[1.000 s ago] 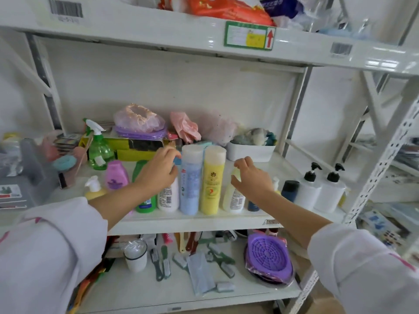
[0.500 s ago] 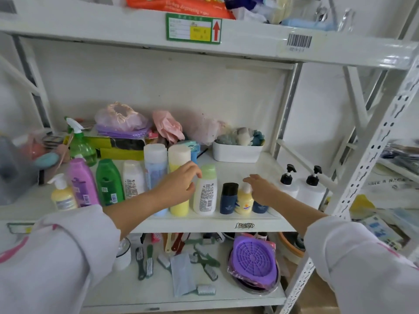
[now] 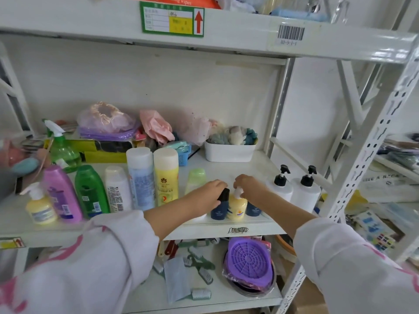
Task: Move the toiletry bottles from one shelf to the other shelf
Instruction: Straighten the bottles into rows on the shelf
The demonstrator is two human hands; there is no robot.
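- The left hand (image 3: 204,194) is closed around the black cap of a small dark blue bottle (image 3: 219,208) that stands at the front edge of the middle shelf (image 3: 238,173).
- The right hand (image 3: 248,185) pinches with its fingertips the white pump top of a small yellow bottle (image 3: 237,208); this bottle stands just beside the dark blue one, touching or almost touching it.
- A second dark blue bottle (image 3: 252,208) stands behind the right wrist, partly hidden.
- A pale green bottle (image 3: 196,177) stands behind the left hand.
- To the left, other toiletry bottles stand in a row: a tall yellow bottle (image 3: 166,177), a tall light blue bottle (image 3: 141,177), a white bottle (image 3: 116,189), a green bottle (image 3: 91,191), a purple bottle (image 3: 61,193) and a yellow pump bottle (image 3: 39,207).
- To the right, two white pump bottles (image 3: 294,189) with black tops stand side by side.
- A white tub (image 3: 229,152) at the back holds soft blue and cream things; I cannot tell what they are.
- A small blue basket (image 3: 183,157) stands behind the tall yellow bottle; its content is hidden.
- A green spray bottle (image 3: 62,148) stands at the back left, beside plastic bags (image 3: 106,121).
- The lower shelf (image 3: 145,291) carries brushes and a purple round lid (image 3: 249,259).
- The rack is white metal against a white wall; the shelf above (image 3: 90,21) has a green label and a barcode.
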